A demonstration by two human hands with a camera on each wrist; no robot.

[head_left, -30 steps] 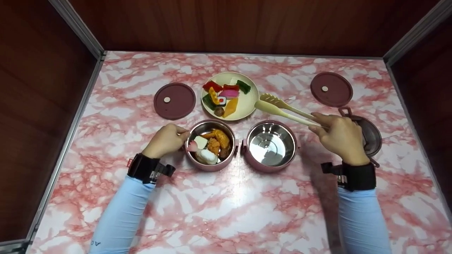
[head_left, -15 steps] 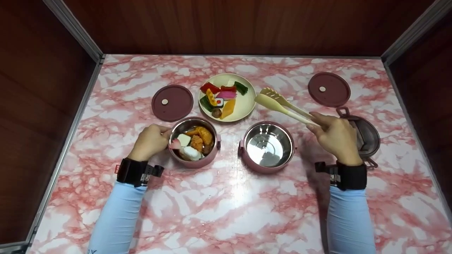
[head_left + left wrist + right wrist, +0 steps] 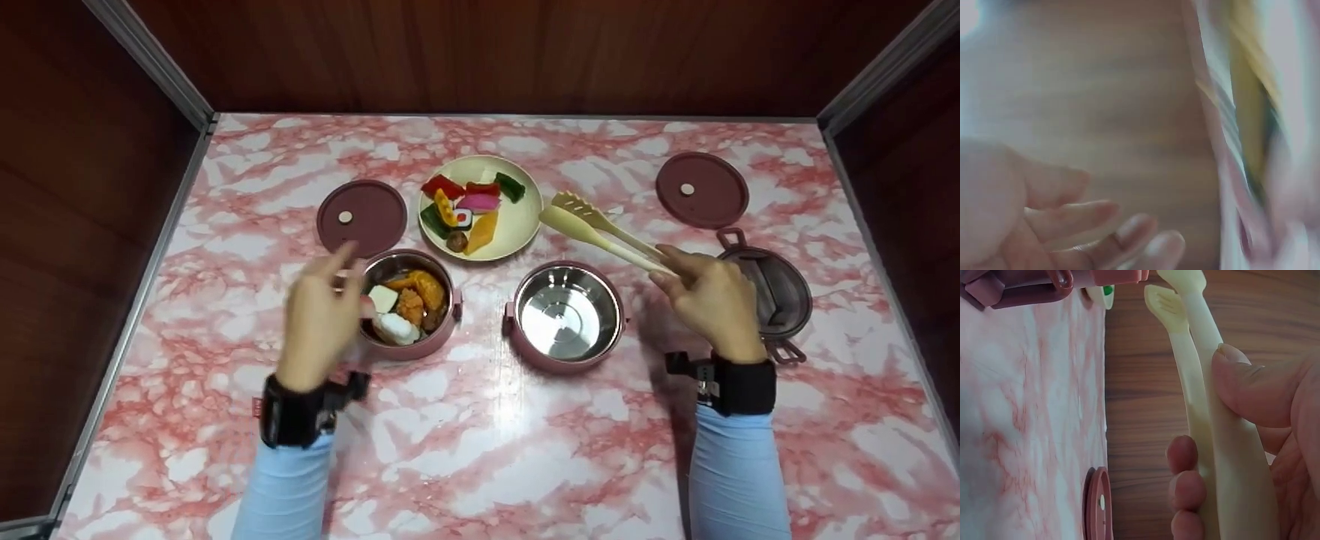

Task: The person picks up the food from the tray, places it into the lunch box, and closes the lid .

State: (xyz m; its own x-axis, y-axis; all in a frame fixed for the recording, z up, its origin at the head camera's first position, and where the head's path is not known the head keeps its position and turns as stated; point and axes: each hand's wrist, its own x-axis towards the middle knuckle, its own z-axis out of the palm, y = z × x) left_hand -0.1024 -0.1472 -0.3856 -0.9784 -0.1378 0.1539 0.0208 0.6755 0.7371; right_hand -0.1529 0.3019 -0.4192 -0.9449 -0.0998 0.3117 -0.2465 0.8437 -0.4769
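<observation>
My left hand (image 3: pixel 322 319), blurred, is raised at the left side of a pink steel-lined pot (image 3: pixel 412 349); its fingers are loosely bent in the left wrist view and hold nothing. Inside that pot lie toy foods: a white piece (image 3: pixel 396 328), a fried-looking piece (image 3: pixel 410 306) and orange ones. My right hand (image 3: pixel 709 300) grips cream tongs (image 3: pixel 600 232), thumb on one arm and fingers around the other in the right wrist view. The tong heads point left, above a second pink pot (image 3: pixel 566 364) with a bare steel inside.
A cream plate (image 3: pixel 521 225) behind the pots bears several toy foods. Maroon lids lie at left (image 3: pixel 367 214) and right (image 3: pixel 705 191). A dark lid-like piece with handles (image 3: pixel 791 292) lies partly behind my right hand. Wooden walls (image 3: pixel 487 60) border the table.
The left pot has been pulled left, away from the second pot, and my left hand has let go and lifted. My right hand still holds the tongs, shifted slightly.
</observation>
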